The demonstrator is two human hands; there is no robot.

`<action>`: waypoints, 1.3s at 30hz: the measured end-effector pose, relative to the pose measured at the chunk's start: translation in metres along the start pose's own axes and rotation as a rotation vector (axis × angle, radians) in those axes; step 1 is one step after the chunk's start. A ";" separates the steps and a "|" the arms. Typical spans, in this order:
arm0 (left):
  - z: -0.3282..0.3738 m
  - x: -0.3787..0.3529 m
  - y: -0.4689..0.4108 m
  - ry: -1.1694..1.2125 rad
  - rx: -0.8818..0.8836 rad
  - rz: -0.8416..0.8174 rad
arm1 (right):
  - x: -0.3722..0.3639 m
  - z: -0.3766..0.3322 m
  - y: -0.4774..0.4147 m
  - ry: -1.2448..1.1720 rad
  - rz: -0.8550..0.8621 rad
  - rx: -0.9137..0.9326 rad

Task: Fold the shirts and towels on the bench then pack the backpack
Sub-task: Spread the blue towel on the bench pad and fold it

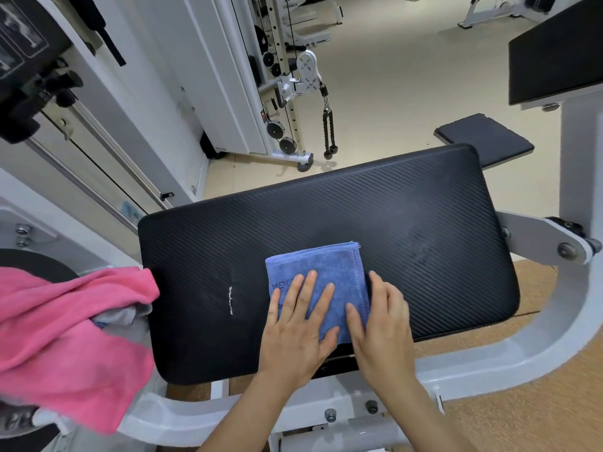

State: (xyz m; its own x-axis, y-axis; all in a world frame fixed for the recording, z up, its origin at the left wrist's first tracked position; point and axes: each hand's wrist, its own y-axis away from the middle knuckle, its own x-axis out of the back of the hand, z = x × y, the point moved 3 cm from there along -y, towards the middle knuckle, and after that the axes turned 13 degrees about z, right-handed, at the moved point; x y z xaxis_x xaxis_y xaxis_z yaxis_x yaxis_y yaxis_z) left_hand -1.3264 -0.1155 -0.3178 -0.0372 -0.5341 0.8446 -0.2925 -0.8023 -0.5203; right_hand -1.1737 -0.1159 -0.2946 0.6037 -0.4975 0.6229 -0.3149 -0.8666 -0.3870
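Blue towel [329,265]: letters "OGA" legible, rest hidden.

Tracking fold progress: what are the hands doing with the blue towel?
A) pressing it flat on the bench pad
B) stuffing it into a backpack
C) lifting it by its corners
A: the left hand and right hand lie straight-fingered on the folded blue towel, which lies flat on the bench pad.

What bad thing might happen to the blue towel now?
The small folded blue terry towel lies close to the near edge of the black padded bench, so it might slide off when the left hand and right hand pressing it lift. Its folds may also spring open. The crumpled pink cloth heaped at the bench's left end might slip down.
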 end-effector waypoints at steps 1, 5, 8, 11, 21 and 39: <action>0.000 -0.001 0.000 0.009 0.007 0.005 | 0.001 -0.001 0.004 -0.028 -0.019 -0.063; 0.000 0.000 0.002 0.016 0.018 0.018 | 0.001 -0.005 0.008 -0.066 -0.085 -0.202; -0.001 0.000 0.001 0.020 0.018 0.002 | 0.002 -0.003 -0.001 -0.091 -0.113 -0.272; -0.002 0.002 0.000 0.049 0.035 0.008 | -0.002 -0.001 -0.005 -0.116 -0.166 -0.352; -0.015 0.036 -0.024 0.554 0.362 -0.317 | 0.008 -0.023 -0.023 -0.703 -0.525 -0.681; -0.063 0.129 -0.037 0.545 0.127 -0.631 | 0.062 -0.124 -0.071 0.260 -1.038 0.630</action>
State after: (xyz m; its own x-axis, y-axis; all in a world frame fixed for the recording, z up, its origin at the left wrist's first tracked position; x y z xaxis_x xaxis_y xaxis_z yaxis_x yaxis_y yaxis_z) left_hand -1.3806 -0.1377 -0.1821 -0.3684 0.2020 0.9074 -0.3046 -0.9485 0.0875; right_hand -1.2048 -0.0900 -0.1446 0.1710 0.3578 0.9180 0.6750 -0.7212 0.1553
